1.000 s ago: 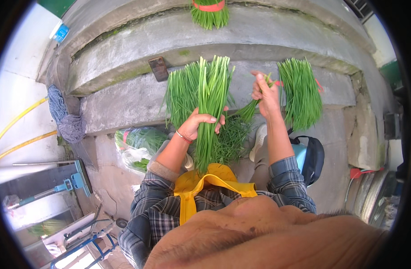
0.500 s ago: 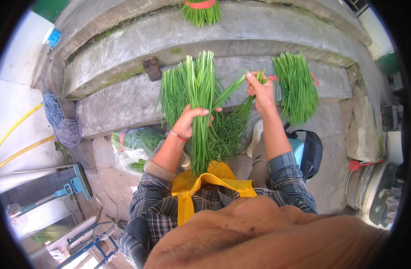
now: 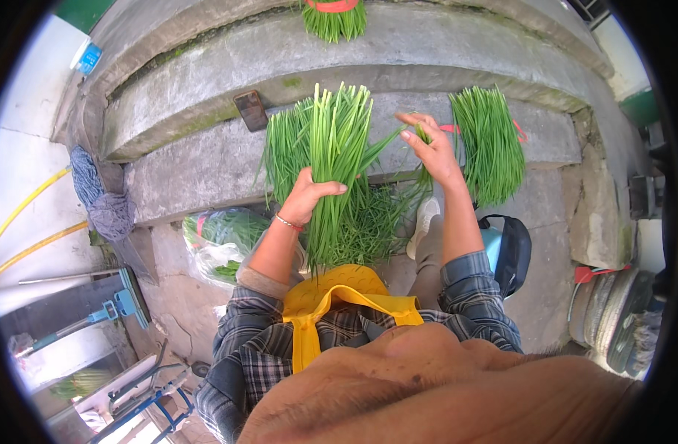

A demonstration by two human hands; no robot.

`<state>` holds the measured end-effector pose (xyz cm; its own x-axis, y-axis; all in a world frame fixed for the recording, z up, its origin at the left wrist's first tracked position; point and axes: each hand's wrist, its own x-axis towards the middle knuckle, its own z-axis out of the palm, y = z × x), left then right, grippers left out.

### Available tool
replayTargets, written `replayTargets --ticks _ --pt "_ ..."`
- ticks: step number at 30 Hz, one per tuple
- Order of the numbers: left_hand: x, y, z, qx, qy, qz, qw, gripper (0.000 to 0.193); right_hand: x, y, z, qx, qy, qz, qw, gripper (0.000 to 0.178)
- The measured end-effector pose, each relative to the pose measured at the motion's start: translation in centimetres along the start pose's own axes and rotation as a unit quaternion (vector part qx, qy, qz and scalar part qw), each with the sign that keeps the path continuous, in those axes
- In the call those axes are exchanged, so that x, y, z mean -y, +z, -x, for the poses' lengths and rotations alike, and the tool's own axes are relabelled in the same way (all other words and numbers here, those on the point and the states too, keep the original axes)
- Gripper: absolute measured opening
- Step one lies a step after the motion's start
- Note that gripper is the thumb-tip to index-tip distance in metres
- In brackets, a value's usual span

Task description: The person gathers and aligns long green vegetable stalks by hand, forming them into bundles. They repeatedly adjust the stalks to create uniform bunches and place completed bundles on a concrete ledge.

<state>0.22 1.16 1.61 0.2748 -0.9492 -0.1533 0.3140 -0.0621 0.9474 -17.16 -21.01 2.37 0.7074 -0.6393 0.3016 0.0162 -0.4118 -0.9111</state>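
A thick bunch of garlic chives (image 3: pixel 337 140), pale cut ends up, is gripped upright by my left hand (image 3: pixel 309 196), its thumb across the front. My right hand (image 3: pixel 431 148) is raised to the right of the bunch, thumb and index finger spread. A few green strands (image 3: pixel 423 135) show in its palm, and some hang below it. Behind the bunch lies a pile of chives (image 3: pixel 283 144) on the step. Loose, tangled leaves (image 3: pixel 372 229) lie below my hands. To the right rests another bunch of chives (image 3: pixel 487 144) with a red tie.
A phone (image 3: pixel 250 111) lies on the step (image 3: pixel 183 174). A red-banded bunch (image 3: pixel 334 22) sits on a higher step. On the left are a plastic bag of greens (image 3: pixel 224 237) and a blue squeegee mop (image 3: pixel 124 303). A dark bag (image 3: pixel 513 255) stands by my right leg.
The bunch in my left hand has fanned out wider at the top and shifted slightly upward. My right hand's thumb and index finger have opened from a pinch, with fewer strands showing there.
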Motion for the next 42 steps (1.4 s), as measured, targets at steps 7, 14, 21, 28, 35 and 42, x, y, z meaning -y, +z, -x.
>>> replayTargets --ticks 7,14,21,28,35,42 --pt "-0.8 -0.1 0.3 0.023 -0.042 0.099 0.994 0.051 -1.2 -0.1 0.6 0.019 0.153 -0.01 0.988 0.029" --pt "0.1 0.1 0.0 0.029 -0.068 0.214 0.974 0.054 1.1 2.3 0.4 -0.041 0.232 -0.353 0.905 0.035" --pt "0.4 0.2 0.1 0.036 -0.072 0.192 0.978 0.053 1.3 2.5 0.2 -0.052 0.222 -0.383 0.895 0.022" --pt "-0.2 -0.4 0.0 0.056 -0.063 0.15 0.985 0.048 0.2 1.6 0.4 -0.047 0.212 -0.358 0.908 0.018" --pt "0.5 0.3 -0.2 0.056 -0.095 0.255 0.961 0.047 -0.2 2.6 0.7 -0.139 0.221 -0.629 0.733 0.015" --pt "2.2 -0.8 -0.4 0.1 -0.091 0.42 0.897 0.049 -2.6 -0.7 0.2 -0.162 0.173 -0.312 0.92 0.028"
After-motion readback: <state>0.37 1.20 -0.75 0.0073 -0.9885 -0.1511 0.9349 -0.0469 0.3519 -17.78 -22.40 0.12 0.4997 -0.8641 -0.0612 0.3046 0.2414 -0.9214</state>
